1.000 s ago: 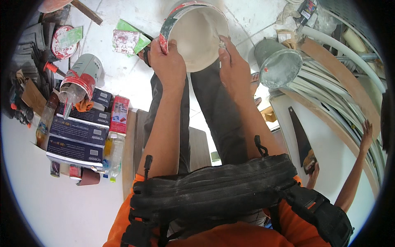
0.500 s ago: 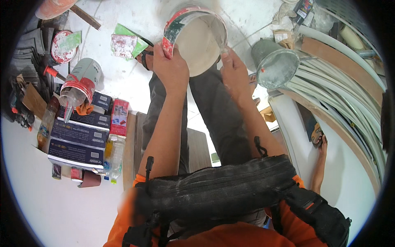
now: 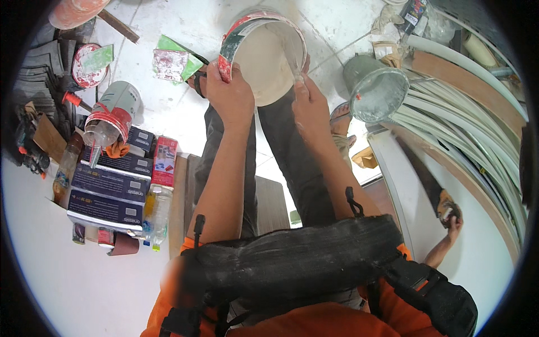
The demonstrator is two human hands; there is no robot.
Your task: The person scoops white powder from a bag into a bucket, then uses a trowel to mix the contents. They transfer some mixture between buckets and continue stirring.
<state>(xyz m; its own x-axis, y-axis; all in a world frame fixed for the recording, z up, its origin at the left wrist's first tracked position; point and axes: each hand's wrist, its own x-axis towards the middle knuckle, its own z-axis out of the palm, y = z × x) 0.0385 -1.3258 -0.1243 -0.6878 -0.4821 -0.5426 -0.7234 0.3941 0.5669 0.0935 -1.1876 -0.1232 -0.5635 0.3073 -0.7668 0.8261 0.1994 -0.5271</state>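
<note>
A round bucket (image 3: 266, 70) with a red, white and dark wall is tipped toward me above my knees. Pale, smooth paste covers its inside. My left hand (image 3: 233, 95) is closed on its left rim, thumb near the red edge. My right hand (image 3: 307, 98) is closed at the right rim; whether a thin tool is also pinched there, I cannot make out. Left of the bucket lie green and white smeared pieces (image 3: 177, 60). To the right stands a grey-green bucket (image 3: 377, 90), coated inside with pale residue.
A red and grey bucket (image 3: 115, 109) holding a plastic bottle tilts beside dark boxes (image 3: 106, 188) at left. Clear bottles (image 3: 160, 210) lie near them. Bent pale strips (image 3: 449, 121) fill the right side. Another person's hand (image 3: 453, 233) holds a handsaw (image 3: 421, 174) at right.
The bucket has shifted slightly left, and my right hand has moved down and left along its rim. At right, the other person's handsaw has come further into view.
</note>
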